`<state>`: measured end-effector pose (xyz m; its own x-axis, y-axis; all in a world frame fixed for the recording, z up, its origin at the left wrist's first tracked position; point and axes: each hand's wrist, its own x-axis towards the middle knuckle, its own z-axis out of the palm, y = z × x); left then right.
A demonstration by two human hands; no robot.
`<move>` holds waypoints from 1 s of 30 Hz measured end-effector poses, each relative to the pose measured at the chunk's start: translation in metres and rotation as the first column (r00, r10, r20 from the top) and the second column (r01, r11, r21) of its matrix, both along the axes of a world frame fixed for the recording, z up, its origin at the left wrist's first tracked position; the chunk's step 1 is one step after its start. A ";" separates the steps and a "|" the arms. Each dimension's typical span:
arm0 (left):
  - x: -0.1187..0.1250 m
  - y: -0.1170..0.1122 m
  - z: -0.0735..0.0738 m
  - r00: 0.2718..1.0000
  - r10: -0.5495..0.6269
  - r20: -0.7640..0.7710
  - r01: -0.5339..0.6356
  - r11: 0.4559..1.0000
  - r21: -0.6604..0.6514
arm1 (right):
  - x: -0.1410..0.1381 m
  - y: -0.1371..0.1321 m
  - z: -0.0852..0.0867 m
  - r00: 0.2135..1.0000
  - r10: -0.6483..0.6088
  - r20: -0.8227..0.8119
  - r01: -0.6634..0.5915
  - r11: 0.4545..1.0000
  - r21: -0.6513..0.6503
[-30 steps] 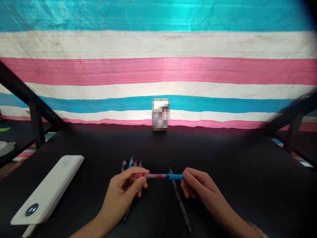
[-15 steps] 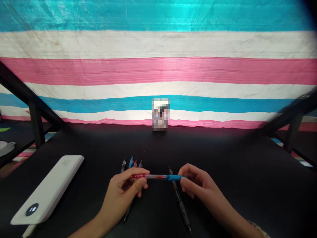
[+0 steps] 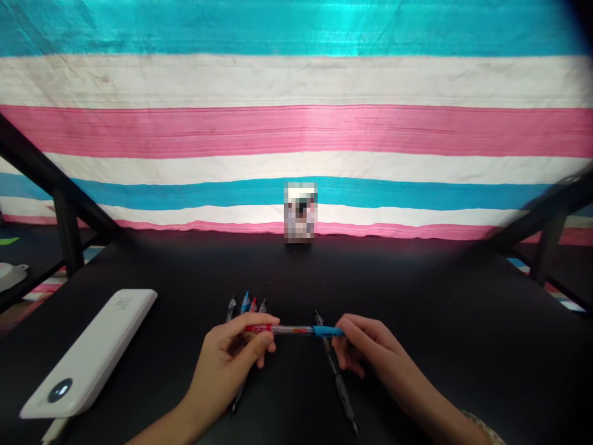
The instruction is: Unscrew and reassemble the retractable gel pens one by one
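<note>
Clear plastic w/ a red end and a blue grip: the clear-barrel pen point(image 3: 296, 330) is held level over the black table point(image 3: 417, 290), front-centre of the view, lying along the 9-to-3 o'clock line. Left hand point(image 3: 231, 361) has thumb and fingers closed in a pinch on the red end; right hand point(image 3: 370, 352) has thumb and fingertips closed on the blue grip, other fingers curled. Ref. left hand: spare pens point(image 3: 245, 304) at 12 o'clock, white power bank point(image 3: 90, 352) at 9 o'clock, well apart; black pen point(image 3: 338, 383) lies at 6 o'clock of the blue grip.
</note>
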<state>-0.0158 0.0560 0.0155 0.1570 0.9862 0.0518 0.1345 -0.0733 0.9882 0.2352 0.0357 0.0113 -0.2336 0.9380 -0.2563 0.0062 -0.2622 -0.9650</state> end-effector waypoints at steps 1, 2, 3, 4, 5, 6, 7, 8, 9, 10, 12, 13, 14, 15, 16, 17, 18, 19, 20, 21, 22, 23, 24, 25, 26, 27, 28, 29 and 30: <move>0.000 0.000 0.000 1.000 -0.001 0.002 0.001 1.000 0.001 | 0.000 0.000 0.000 1.000 0.002 0.011 -0.002 1.000 0.010; 0.000 0.000 0.000 1.000 -0.001 0.001 0.001 1.000 0.000 | 0.000 0.000 0.000 1.000 -0.006 0.016 0.006 1.000 0.016; 0.000 0.000 0.000 1.000 -0.001 -0.002 0.001 1.000 -0.002 | 0.000 -0.001 0.001 1.000 -0.023 0.010 0.023 1.000 0.016; 0.000 0.000 0.000 1.000 -0.001 -0.009 0.001 1.000 -0.004 | 0.000 -0.001 0.001 0.999 -0.041 -0.009 0.041 0.999 0.012; 0.000 0.001 0.000 1.000 0.002 -0.014 -0.002 1.000 -0.004 | 0.001 0.000 0.001 0.998 -0.051 -0.030 0.051 0.999 0.003; 0.000 0.001 0.000 1.000 0.000 -0.019 -0.001 1.000 -0.006 | 0.001 0.000 0.001 0.998 -0.052 -0.044 0.051 0.999 -0.007; 0.000 0.001 -0.001 1.000 0.000 -0.021 0.000 1.000 -0.009 | 0.001 0.000 0.001 0.998 -0.041 -0.046 0.040 0.999 -0.013; -0.001 0.001 -0.001 1.000 -0.002 -0.022 0.002 1.000 -0.013 | 0.001 0.000 0.001 0.999 -0.024 -0.039 0.023 1.000 -0.012; -0.001 0.001 -0.001 1.000 -0.006 -0.022 0.006 1.000 -0.016 | 0.001 0.000 0.001 1.000 -0.010 -0.027 0.010 1.000 -0.006; -0.001 0.001 -0.001 1.000 -0.006 -0.020 0.005 1.000 -0.017 | 0.001 0.000 0.001 1.000 -0.004 -0.013 0.004 1.000 -0.002; 0.000 0.001 -0.001 1.000 0.000 -0.016 -0.001 1.000 -0.020 | 0.001 0.000 0.000 1.000 -0.020 -0.007 0.019 1.000 -0.006; 0.000 0.001 -0.001 1.000 0.016 -0.013 -0.016 1.000 -0.021 | 0.001 0.000 -0.001 0.999 -0.033 -0.020 0.033 0.999 -0.017; 0.000 0.000 -0.001 0.999 0.034 -0.011 -0.034 0.999 -0.022 | 0.001 0.000 -0.001 0.998 -0.044 -0.041 0.043 0.999 -0.030; 0.001 0.000 -0.001 0.999 0.044 -0.010 -0.044 0.999 -0.025 | 0.001 0.000 -0.002 0.997 -0.046 -0.060 0.044 0.998 -0.045; 0.001 -0.001 -0.001 0.999 0.050 -0.010 -0.050 0.998 -0.030 | 0.001 0.000 -0.002 0.996 -0.042 -0.075 0.038 0.998 -0.057; 0.002 -0.001 -0.001 0.998 0.054 -0.010 -0.055 0.998 -0.036 | 0.001 0.000 -0.003 0.996 -0.037 -0.082 0.032 0.998 -0.061; 0.003 -0.002 0.000 0.998 0.060 -0.009 -0.060 0.997 -0.041 | 0.000 0.000 -0.004 0.996 -0.035 -0.079 0.031 0.998 -0.060; 0.004 -0.002 0.001 0.998 0.063 -0.006 -0.063 0.997 -0.046 | 0.000 0.001 -0.004 0.997 -0.037 -0.073 0.033 0.998 -0.055; 0.005 -0.003 0.002 0.997 0.073 -0.002 -0.073 0.996 -0.051 | 0.000 0.001 -0.005 0.997 -0.047 -0.068 0.044 0.998 -0.049; 0.006 -0.004 0.003 0.996 0.090 0.002 -0.090 0.994 -0.056 | 0.000 0.001 -0.005 0.996 -0.060 -0.069 0.057 0.997 -0.044; 0.007 -0.004 0.005 0.994 0.110 0.006 -0.110 0.992 -0.061 | 0.000 0.000 -0.005 0.994 -0.076 -0.078 0.073 0.997 -0.041; 0.009 -0.005 0.006 0.992 0.125 0.010 -0.124 0.990 -0.067 | 0.000 0.000 -0.004 0.992 -0.092 -0.092 0.088 0.995 -0.041; 0.010 -0.005 0.008 0.990 0.140 0.015 -0.139 0.988 -0.071 | 0.000 0.000 -0.003 0.988 -0.107 -0.109 0.103 0.994 -0.041; 0.011 -0.005 0.009 0.987 0.156 0.021 -0.155 0.985 -0.074 | 0.000 0.000 -0.002 0.984 -0.123 -0.128 0.119 0.992 -0.040; 0.011 -0.005 0.009 0.985 0.170 0.026 -0.168 0.983 -0.073 | 0.000 0.000 -0.001 0.978 -0.140 -0.152 0.136 0.990 -0.039; 0.011 -0.004 0.009 0.983 0.180 0.031 -0.178 0.982 -0.071 | 0.001 -0.001 0.000 0.971 -0.161 -0.179 0.157 0.987 -0.038; 0.010 -0.004 0.008 0.982 0.186 0.034 -0.183 0.981 -0.069 | 0.001 -0.001 0.001 0.960 -0.187 -0.207 0.183 0.982 -0.039; 0.008 -0.003 0.006 0.982 0.186 0.035 -0.184 0.981 -0.065 | 0.001 -0.001 0.002 0.948 -0.215 -0.233 0.211 0.976 -0.042; 0.006 -0.002 0.004 0.983 0.178 0.035 -0.176 0.983 -0.060 | 0.001 -0.001 0.003 0.935 -0.248 -0.253 0.244 0.969 -0.048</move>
<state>-0.0098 0.0540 0.0195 -0.0213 0.9998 -0.0020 0.1003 0.0042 0.9950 0.2365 0.0351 0.0141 -0.0553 0.9707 -0.2339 -0.3061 -0.2395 -0.9214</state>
